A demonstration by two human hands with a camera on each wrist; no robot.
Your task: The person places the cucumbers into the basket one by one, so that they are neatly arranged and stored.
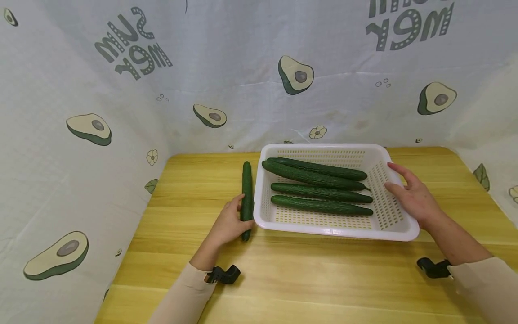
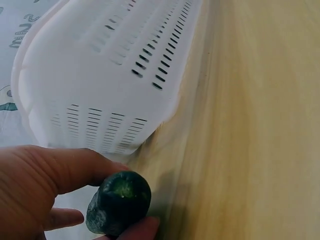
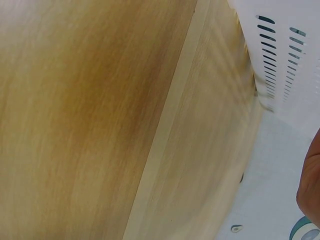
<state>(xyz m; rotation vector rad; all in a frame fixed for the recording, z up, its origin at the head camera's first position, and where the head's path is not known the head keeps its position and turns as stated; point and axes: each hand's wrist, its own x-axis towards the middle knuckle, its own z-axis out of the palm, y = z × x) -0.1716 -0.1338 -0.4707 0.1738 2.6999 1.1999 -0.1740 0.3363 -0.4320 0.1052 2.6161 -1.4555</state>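
Note:
In the head view my left hand [image 1: 227, 226] holds a dark green cucumber [image 1: 247, 177] just left of the white basket [image 1: 299, 229]. The left wrist view shows the cucumber's blunt end [image 2: 124, 197] between thumb and fingers, close to the basket's perforated wall [image 2: 100, 90]. My right hand [image 1: 418, 202] grips the basket's right rim, its thumb over the edge. Only a sliver of that hand [image 3: 311, 185] appears in the right wrist view. Several cucumbers [image 1: 321, 205] lie side by side inside the basket, roughly lengthwise.
The basket stands on a wooden table [image 1: 315, 279], towards its back edge. Behind and at the sides hangs a pale cloth [image 1: 243, 54] printed with avocados and lettering. Each wrist carries a black mount, such as the left one [image 1: 224, 274].

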